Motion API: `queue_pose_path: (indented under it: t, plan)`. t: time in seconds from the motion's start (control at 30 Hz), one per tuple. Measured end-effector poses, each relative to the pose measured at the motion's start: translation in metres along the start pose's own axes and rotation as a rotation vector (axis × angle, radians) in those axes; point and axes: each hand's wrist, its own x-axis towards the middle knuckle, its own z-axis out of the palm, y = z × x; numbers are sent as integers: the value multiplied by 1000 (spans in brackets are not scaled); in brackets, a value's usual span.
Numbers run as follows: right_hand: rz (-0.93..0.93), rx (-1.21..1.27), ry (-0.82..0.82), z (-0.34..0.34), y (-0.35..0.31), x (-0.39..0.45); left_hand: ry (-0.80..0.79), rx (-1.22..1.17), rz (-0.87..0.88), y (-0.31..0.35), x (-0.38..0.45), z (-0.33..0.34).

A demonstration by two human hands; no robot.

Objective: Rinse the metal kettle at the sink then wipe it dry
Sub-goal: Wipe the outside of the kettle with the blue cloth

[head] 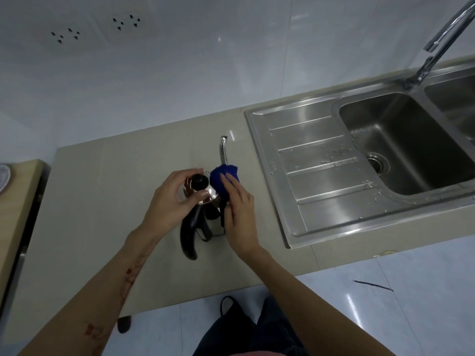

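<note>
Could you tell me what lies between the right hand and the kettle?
In the head view, a blue cloth lies between the right hand and the metal kettle, pressed against its side.

One kettle [205,201], one cloth [221,178], two hands [169,199].

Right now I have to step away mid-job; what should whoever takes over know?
Left hand: grip on the kettle's lid rim beside the black knob, steadying it.
Right hand: pressing the blue cloth against the kettle's right side, near the spout base.
Kettle stands upright on the counter, left of the sink. Drops on the drainboard suggest rinsing is done.
Left to do: finish wiping body, spout and handle, then put the cloth down.
</note>
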Motion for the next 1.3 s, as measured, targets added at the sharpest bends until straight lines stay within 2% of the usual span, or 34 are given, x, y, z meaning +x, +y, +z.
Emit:
queue_pose_path:
  t: [0.1,0.2,0.23,0.3,0.37,0.43,0.5,0.57,0.73,1.03,1.17,1.3]
  plan:
    - [195,39,-37,3,26,-7,-105,-31,-4,-5,1,-15]
    - [376,-57,-226,-2,51,12,-164,-60,-40,-9,2,-20]
    - [407,-54,-244,-6,46,20,-165,-67,-57,-10,1,-20]
    - [351,40,-132,-11,20,25,-147,-100,-86,-12,0,-19]
    - [111,111,-19,-14,-10,17,-134,-110,-94,-12,0,-17]
    - [-103,63,-24,-11,-31,7,-125,-109,-102,-13,1,-16]
    - [-167,-37,-41,-3,-25,4,-120,-116,-102,-14,1,-15]
    - [-107,-2,-8,2,-9,5,-118,-91,-91,-13,0,-14]
    - [181,71,12,3,15,15,-110,-88,-92,-11,-3,-14]
    - [259,-8,8,7,24,9,-105,-46,-118,-7,-2,-16]
    - [420,-35,-110,1,32,18,-121,-44,-111,-7,-2,-17]
    - [416,-73,-164,1,31,42,-125,-46,-114,-8,0,-17]
